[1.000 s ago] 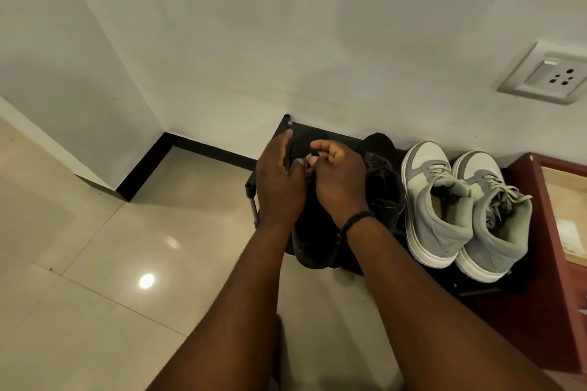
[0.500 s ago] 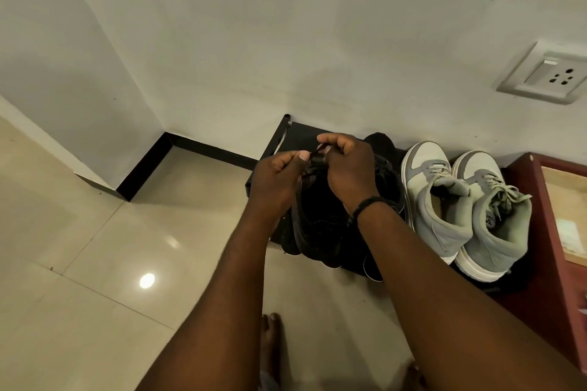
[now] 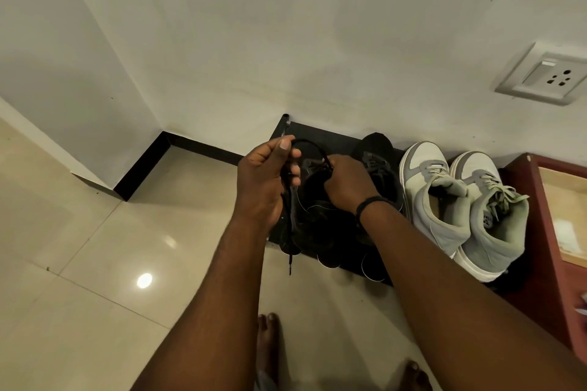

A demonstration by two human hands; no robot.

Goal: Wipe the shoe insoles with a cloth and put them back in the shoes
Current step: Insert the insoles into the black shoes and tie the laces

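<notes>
A black shoe [image 3: 313, 219] sits at the left end of a black shoe rack [image 3: 320, 133]. My left hand [image 3: 263, 181] grips its black lace [image 3: 290, 219], which loops above the fingers and hangs down past the rack's front edge. My right hand [image 3: 347, 184] pinches the lace at the shoe's opening. A second black shoe [image 3: 378, 165] stands just right of it, partly hidden by my right hand. No cloth or insole is in view.
A pair of grey-green sneakers [image 3: 460, 209] stands on the rack's right half. A red-brown cabinet [image 3: 540, 232] adjoins on the right. A wall socket [image 3: 546, 74] is above. My bare feet [image 3: 268, 346] stand on the glossy tiled floor [image 3: 95, 263].
My left hand has pulled the lace up and left out of the black shoe, so a loop and a long hanging end now show. My right hand dropped to the shoe's opening.
</notes>
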